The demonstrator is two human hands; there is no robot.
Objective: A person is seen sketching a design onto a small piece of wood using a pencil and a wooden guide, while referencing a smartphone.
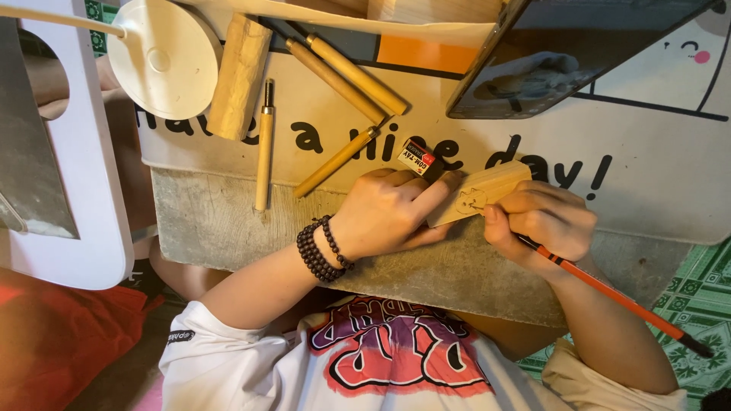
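Pinning the block (478,195) under my left hand (388,213), I saw its long axis run toward my right hand (544,224) — pencil (609,293) gripped, touching that end.

The left hand (388,213) covers the near end of the wood block (487,190) and most of the eraser (420,158). The pencil (617,297) tip hides inside the right hand (544,221). At 12 o'clock, the tablet (563,53) is cut off by the edge.
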